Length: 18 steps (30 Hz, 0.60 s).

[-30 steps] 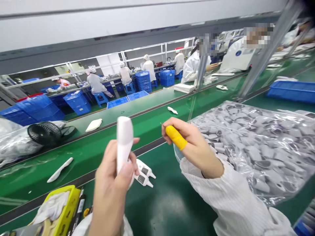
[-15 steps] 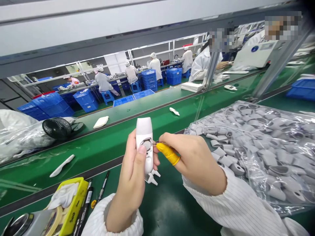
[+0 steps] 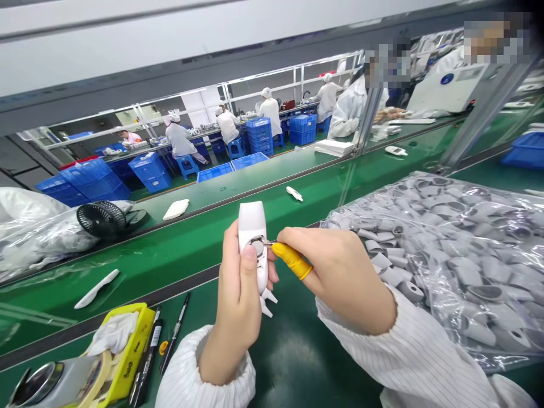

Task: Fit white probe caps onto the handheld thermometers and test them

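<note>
My left hand (image 3: pixel 240 289) is wrapped round a white handheld device (image 3: pixel 251 218) that stands nearly upright, its thumb on the lower front. An open round recess in the device shows a silvery coin cell (image 3: pixel 256 247). Pinched in my right hand (image 3: pixel 335 266) is a thin metal tool (image 3: pixel 270 243), its tip at the right edge of the recess; most of it is hidden by the fingers. A yellow finger cot (image 3: pixel 293 260) covers one finger of that hand. Small white pointed parts (image 3: pixel 267 303) lie on the bench just below the device.
A large clear bag of grey plastic shells (image 3: pixel 467 255) fills the right side. To the left are a yellow tray (image 3: pixel 131 357), pens (image 3: pixel 147 357) and a black fan (image 3: pixel 102 219). White devices (image 3: pixel 97 289) lie on the green belt (image 3: pixel 191 243). Co-workers sit beyond.
The white devices on the belt have shifted left. Both hands keep their grips, with the handheld device slightly further right in view; the tool's tip stays at the recess.
</note>
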Each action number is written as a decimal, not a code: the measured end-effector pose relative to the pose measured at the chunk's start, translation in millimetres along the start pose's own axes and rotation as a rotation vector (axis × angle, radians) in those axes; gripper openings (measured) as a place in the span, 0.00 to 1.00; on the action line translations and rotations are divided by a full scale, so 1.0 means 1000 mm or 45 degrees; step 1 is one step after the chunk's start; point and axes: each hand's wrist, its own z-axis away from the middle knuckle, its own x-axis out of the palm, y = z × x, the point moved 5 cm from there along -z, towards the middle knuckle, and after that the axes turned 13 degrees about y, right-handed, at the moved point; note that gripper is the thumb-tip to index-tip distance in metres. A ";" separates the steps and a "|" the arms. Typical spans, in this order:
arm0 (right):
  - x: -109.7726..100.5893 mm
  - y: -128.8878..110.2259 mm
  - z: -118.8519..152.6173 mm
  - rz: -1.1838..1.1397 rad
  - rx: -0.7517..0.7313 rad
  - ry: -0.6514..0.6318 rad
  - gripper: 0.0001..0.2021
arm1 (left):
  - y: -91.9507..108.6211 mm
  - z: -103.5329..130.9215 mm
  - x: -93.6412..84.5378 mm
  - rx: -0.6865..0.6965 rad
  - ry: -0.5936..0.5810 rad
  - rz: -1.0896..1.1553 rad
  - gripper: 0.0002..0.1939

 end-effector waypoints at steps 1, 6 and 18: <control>0.001 0.000 0.000 -0.005 -0.006 0.006 0.09 | 0.001 0.000 -0.001 0.017 0.009 -0.038 0.15; 0.009 0.008 -0.003 -0.338 0.024 -0.096 0.07 | 0.000 -0.004 -0.004 -0.253 -0.184 0.080 0.15; 0.001 -0.001 -0.002 -0.379 -0.398 0.334 0.10 | -0.006 -0.005 0.001 -0.612 -0.479 0.338 0.29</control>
